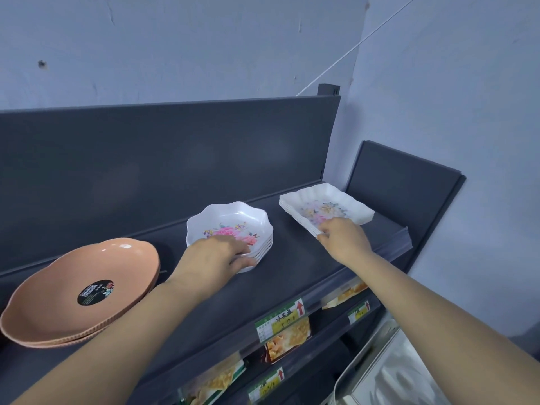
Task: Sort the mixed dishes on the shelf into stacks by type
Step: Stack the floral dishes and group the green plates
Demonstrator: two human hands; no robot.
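Note:
Three stacks of dishes stand on the dark grey shelf (292,258). At the left is a stack of peach oval plates (73,293) with a black sticker on the top one. In the middle sits a stack of white scalloped bowls (233,220) with pink flowers; my left hand (219,255) grips its near rim, fingers over the edge. At the right end lies a stack of white rectangular fluted trays (321,200) with a pale floral print; my right hand (342,233) holds its near edge.
The shelf has a tall grey back panel (175,159) and a grey end panel (403,182) at the right. Price tags (280,317) hang on the front lip. Lower shelves hold snack packets (289,337). A white appliance (409,372) stands at the bottom right.

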